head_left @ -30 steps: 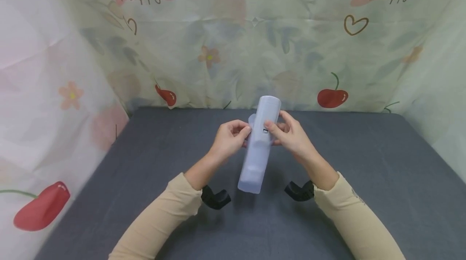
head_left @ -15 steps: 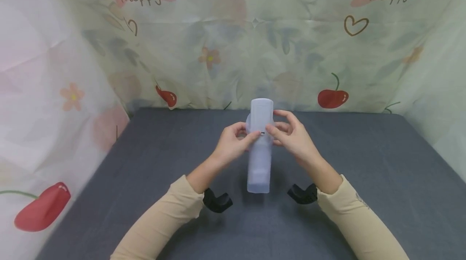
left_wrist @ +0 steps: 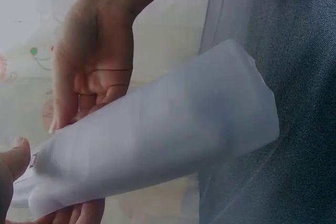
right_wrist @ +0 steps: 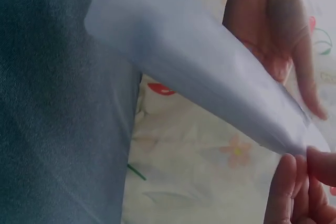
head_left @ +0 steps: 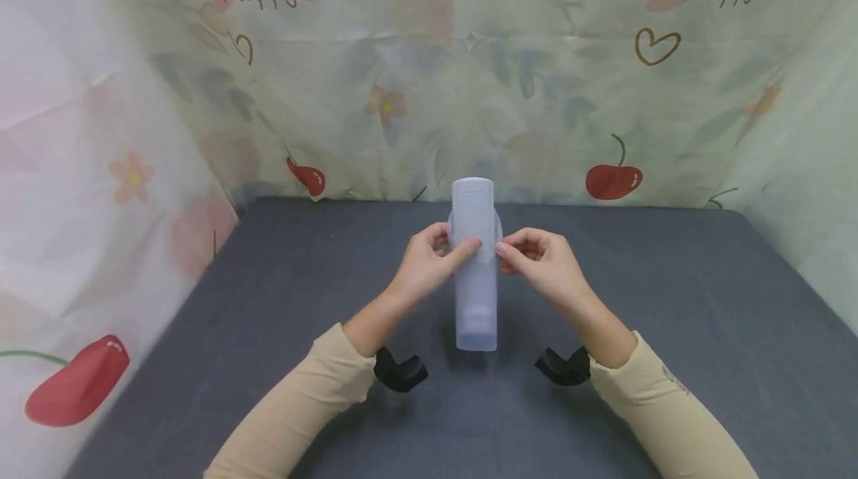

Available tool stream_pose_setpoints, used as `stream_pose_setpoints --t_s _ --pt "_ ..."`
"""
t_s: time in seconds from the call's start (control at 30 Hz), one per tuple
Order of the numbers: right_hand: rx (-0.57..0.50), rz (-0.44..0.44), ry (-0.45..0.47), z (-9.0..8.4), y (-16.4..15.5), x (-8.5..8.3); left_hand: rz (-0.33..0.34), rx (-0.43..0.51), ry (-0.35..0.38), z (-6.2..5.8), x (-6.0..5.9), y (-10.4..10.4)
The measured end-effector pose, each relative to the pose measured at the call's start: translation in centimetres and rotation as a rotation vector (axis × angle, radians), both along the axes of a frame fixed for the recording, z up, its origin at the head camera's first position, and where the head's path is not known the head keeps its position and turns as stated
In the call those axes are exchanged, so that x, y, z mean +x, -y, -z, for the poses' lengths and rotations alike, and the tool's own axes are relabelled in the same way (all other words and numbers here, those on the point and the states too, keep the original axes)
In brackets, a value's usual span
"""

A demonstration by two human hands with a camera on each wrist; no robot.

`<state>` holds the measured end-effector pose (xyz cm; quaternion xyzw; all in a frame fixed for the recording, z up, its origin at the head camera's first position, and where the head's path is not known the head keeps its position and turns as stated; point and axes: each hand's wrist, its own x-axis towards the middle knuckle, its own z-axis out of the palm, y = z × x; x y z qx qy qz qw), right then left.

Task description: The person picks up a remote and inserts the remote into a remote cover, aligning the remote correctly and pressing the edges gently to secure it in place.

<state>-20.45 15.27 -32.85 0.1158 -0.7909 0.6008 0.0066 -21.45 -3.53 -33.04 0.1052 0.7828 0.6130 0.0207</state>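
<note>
A long, pale, frosted plastic tube [head_left: 477,293] is held up over the dark tabletop, its long side facing me. Part of a wider rounded piece [head_left: 498,227] shows behind its upper half. My left hand [head_left: 429,259] grips the tube from the left, thumb across the front and fingers behind, mostly hidden. At the right edge, my right hand [head_left: 541,259] pinches the rounded piece between thumb and curled fingers. The left wrist view shows the left thumb [left_wrist: 14,161] beside a small dark mark on the tube. In the right wrist view, the right fingertips [right_wrist: 286,169] meet its far end.
A dark grey cloth covers the table [head_left: 302,270]. Patterned curtains [head_left: 429,114] hang behind and at both sides, meeting the table's far edge. Black curved pieces [head_left: 401,371] stick out under both wrists, near the sleeve cuffs.
The tube has turned from slanted to upright in view and shifted slightly left. My left thumb has moved onto its front. My right hand has slid from its front to the right edge.
</note>
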Motion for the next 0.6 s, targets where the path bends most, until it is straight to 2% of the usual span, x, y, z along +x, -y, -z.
stream_pose_setpoints --t_s 0.13,0.3,0.6 --pt "-0.018 0.006 -0.033 0.0 0.3 0.2 0.027 -0.013 -0.031 0.1 -0.1 0.0" --pt "-0.044 0.060 -0.059 -0.3 0.7 0.4 0.093 -0.033 -0.056 -0.4 -0.3 0.1" --pt "-0.098 0.117 -0.089 -0.6 1.1 0.5 0.152 -0.087 -0.038 -1.1 -0.4 0.1"
